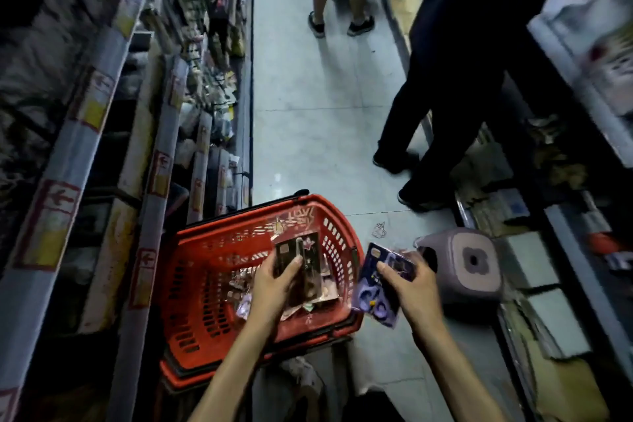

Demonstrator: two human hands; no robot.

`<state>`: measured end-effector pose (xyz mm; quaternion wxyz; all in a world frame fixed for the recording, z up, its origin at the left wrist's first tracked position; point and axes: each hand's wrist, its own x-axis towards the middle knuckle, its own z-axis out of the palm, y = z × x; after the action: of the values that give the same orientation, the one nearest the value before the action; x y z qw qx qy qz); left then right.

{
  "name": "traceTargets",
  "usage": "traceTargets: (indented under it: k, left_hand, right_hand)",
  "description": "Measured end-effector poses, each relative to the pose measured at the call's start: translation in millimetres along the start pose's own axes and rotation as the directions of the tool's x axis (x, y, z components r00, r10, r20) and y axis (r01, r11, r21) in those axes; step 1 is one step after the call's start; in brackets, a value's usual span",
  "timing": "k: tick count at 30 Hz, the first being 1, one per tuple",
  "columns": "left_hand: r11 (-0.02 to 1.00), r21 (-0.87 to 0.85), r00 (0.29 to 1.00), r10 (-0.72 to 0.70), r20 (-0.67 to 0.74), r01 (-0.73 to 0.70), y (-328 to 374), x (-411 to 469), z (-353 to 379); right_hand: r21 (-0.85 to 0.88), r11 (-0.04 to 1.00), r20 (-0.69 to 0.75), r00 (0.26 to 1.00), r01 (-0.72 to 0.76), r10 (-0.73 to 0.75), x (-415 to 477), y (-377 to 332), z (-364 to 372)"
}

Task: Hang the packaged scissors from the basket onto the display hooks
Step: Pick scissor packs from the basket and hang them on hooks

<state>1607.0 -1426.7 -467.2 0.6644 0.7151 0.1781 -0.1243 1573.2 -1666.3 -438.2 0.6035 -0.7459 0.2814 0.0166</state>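
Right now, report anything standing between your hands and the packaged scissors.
Nothing visible. The left hand grips a dark pack over the red basket, the right hand grips a purple scissors pack beside it. The basket holds more packs, uncovered.

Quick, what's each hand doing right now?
Left hand: holding a dark pack over the basket.
Right hand: holding a purple scissors pack.

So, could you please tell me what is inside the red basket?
Several small packages lie on the basket floor; the left hand and its dark package hide the rest.
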Motion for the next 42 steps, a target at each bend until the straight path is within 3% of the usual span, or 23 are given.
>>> traceTargets:
  k: [8, 13, 17, 20, 28, 33, 38, 42]
  left_hand:
    - [0.999, 0.0, 0.967, 0.047, 0.249, -0.048, 50, -74, 90]
    - [0.997, -0.042, 0.884, -0.039, 0.467, 0.067, 67, -144, 169]
    - [0.999, 0.024, 0.796, 0.022, 0.605, -0.046, 71, -214, 229]
    - [0.989, 0.026, 0.712, 0.088, 0.697, -0.147, 69, -272, 271]
    - [0.986, 0.03, 0.453, 0.049, 0.89, -0.166, 50, -412, 364]
    - [0.977, 0.056, 0.24, -0.005, 0.971, -0.205, 43, -484, 421]
    - [0.969, 0.013, 0.007, -0.012, 1.0, -0.247, 28, -551, 481]
    - [0.962, -0.014, -0.177, -0.036, 0.984, -0.272, 16, -607, 515]
  right_hand:
    - [0.362, 0.93, -0.177, 0.974, -0.067, 0.139, -54, 13, -118]
    - [0.343, 0.939, -0.27, 0.955, -0.022, 0.121, -118, 46, -204]
    - [0.318, 0.944, -0.452, 0.889, 0.085, 0.072, -187, 72, -273]
    - [0.302, 0.942, -0.591, 0.804, 0.147, 0.064, -244, 96, -324]
    - [0.318, 0.923, -0.856, 0.484, 0.217, 0.181, -380, 153, -426]
    - [0.304, 0.918, -0.927, 0.3, 0.254, 0.224, -449, 169, -469]
    - [0.279, 0.942, -0.945, 0.228, 0.185, 0.235, -509, 185, -501]
    - [0.229, 0.965, -0.972, 0.09, 0.129, 0.219, -556, 180, -524]
